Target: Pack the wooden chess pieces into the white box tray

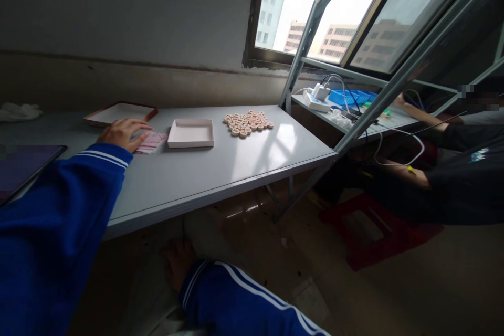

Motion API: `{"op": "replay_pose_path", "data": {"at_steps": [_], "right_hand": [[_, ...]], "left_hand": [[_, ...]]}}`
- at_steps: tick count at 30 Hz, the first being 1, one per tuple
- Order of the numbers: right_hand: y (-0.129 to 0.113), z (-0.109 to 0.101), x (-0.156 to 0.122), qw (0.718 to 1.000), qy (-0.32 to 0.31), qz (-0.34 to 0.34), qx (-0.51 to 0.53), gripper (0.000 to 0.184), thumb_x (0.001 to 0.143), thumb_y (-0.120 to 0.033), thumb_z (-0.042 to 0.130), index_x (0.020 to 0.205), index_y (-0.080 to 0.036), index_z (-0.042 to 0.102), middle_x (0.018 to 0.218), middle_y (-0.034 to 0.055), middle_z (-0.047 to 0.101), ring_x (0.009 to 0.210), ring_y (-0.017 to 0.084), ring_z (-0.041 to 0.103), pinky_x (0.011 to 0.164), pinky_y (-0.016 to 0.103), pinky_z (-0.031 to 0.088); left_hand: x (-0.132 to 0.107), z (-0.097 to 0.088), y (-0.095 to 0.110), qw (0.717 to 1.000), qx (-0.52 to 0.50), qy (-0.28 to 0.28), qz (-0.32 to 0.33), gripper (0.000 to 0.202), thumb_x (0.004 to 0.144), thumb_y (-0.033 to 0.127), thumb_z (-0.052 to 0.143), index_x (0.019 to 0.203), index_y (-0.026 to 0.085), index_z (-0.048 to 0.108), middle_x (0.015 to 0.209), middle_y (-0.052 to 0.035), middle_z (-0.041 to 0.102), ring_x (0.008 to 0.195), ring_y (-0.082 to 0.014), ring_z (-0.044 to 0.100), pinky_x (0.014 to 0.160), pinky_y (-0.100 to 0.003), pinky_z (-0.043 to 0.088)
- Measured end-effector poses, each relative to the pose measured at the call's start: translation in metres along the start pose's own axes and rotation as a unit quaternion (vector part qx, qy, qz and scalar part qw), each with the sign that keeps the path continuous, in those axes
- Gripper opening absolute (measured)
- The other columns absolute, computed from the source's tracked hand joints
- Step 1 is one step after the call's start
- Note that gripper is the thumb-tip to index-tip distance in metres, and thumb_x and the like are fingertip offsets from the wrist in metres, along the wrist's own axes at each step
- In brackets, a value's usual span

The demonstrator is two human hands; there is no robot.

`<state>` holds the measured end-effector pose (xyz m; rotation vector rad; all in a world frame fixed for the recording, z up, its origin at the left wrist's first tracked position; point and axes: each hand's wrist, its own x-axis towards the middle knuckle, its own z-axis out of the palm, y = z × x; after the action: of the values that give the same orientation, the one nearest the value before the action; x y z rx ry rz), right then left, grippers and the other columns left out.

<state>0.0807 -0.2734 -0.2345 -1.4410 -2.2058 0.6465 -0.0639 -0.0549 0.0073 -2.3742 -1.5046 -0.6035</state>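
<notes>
My left hand (pixel 121 134), in a blue sleeve with white stripes, reaches over the table with its fingers stretched out and apart. It is at the edge of a flat pink-and-white sheet or packet (pixel 153 143); whether the fingertips touch it I cannot tell. Just right of that sits an open white box tray (pixel 191 134). Round wooden game pieces with markings (pixel 246 125) lie in a loose cluster farther right. Behind my left hand is a shallow box lid with a dark red rim (pixel 136 107). Below the table edge, my right hand (pixel 179 262) hangs in shadow, its fingers too dark to read.
A tablet-like screen (pixel 27 168) lies at the table's left, with white crumpled cloth (pixel 19 112) behind it. Slanted metal posts (pixel 311 26) rise at the table's right end. Beyond them, another person sits by a bench with a blue tray (pixel 348 97), a power strip and cables.
</notes>
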Motion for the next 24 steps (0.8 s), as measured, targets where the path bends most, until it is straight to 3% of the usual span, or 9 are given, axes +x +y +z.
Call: {"op": "replay_pose_path", "data": {"at_steps": [8,17,24], "right_hand": [[0.002,0.001,0.000,1.000,0.019,-0.011,0.002,0.045,0.071,-0.025,0.049,0.116,-0.028,0.043,0.123,0.0001,0.038,0.106,0.022,0.039,0.089,0.035,0.039],[0.001,0.004,-0.002,1.000,0.008,0.004,0.001,0.045,0.074,-0.029,0.048,0.118,-0.029,0.040,0.125,0.0000,0.037,0.109,0.021,0.037,0.092,0.034,0.037],[0.003,0.004,-0.004,1.000,0.016,-0.012,-0.002,0.044,0.075,-0.030,0.048,0.118,-0.027,0.041,0.126,0.0002,0.036,0.108,0.021,0.037,0.092,0.033,0.037]], "left_hand": [[0.006,-0.005,0.010,0.999,0.003,0.039,0.005,0.049,0.078,0.042,0.019,0.095,0.015,0.057,0.104,-0.0118,0.056,0.098,-0.0240,0.049,0.085,-0.035,0.037],[0.006,0.009,-0.008,0.999,0.023,0.027,0.019,0.041,0.079,0.042,0.023,0.096,0.024,0.055,0.102,-0.0049,0.055,0.095,-0.0211,0.050,0.084,-0.033,0.038],[0.005,0.007,-0.005,0.998,0.041,0.037,0.030,0.052,0.080,0.044,0.016,0.096,0.017,0.057,0.102,-0.0094,0.056,0.094,-0.0231,0.051,0.084,-0.033,0.037]]}}
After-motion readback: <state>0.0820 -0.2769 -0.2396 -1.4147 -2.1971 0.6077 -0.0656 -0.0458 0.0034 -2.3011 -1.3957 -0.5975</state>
